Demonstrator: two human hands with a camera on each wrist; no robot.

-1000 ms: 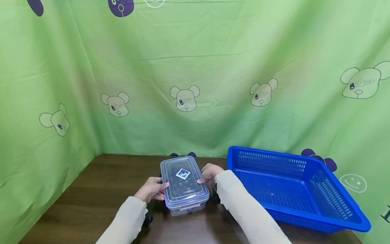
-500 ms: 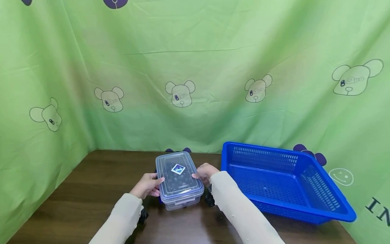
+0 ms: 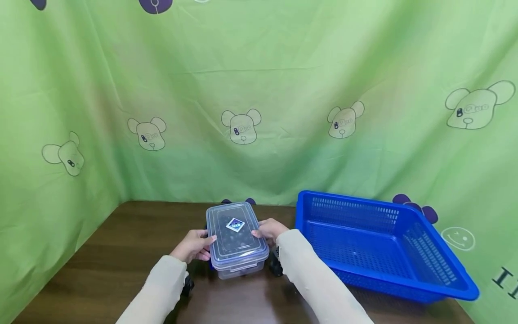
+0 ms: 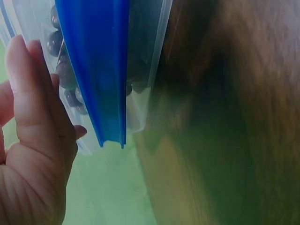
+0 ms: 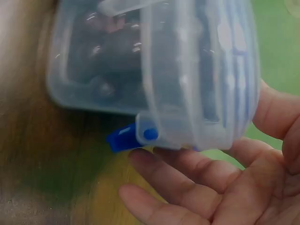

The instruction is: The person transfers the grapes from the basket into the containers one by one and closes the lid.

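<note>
A clear plastic food storage box (image 3: 243, 269) with a translucent lid (image 3: 232, 243) stands between my hands. The lid bears a white and blue diamond sticker (image 3: 235, 225). Dark, round, glossy pieces (image 4: 65, 72) show through the wall. My left hand (image 3: 192, 245) grips the lid's left edge, thumb on top and fingers below. On the right edge my right hand (image 3: 270, 230) holds in the same way, its lower fingers extended beside the box in the right wrist view. A blue latch (image 4: 96, 61) hangs swung down on the left side; another blue latch (image 5: 126, 137) sticks outward on the right.
A large blue plastic basket (image 3: 360, 258) with perforated walls stands at the right, close to my right forearm. The dark brown wooden table (image 3: 121, 252) lies beneath. A green printed cloth (image 3: 194, 90) hangs behind and along the sides.
The head view has shifted slightly. Both hands keep their hold on the lid's edges, and the box stays in about the same place on the table.
</note>
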